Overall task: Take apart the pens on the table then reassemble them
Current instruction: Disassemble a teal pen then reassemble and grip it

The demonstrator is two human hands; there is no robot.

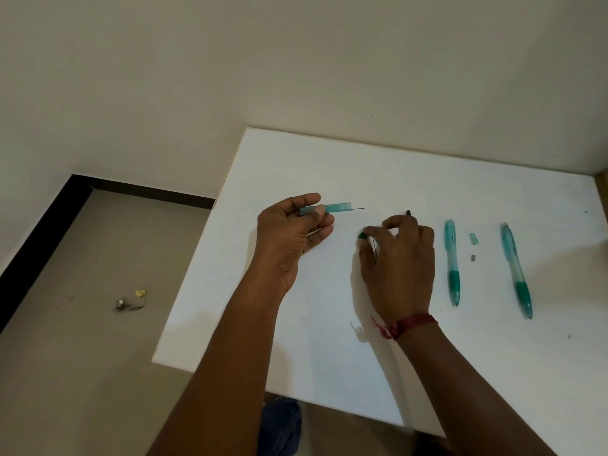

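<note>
One pen was apart, mid-job. My left hand [292,232] pinched its teal barrel half [339,208], thin rod sticking out to the right, over the counter [329,340]. My right hand [399,258] pinched the green grip piece [362,235]; a dark tip [408,212] poked out behind it, couldn't tell what. At right lay the left whole pen [452,258] and the right whole pen [516,271], either untouched or rebuilt. Between them were one small teal piece [473,238] and one grey bit [473,258]. Count: three pens, two loose bits.
</note>
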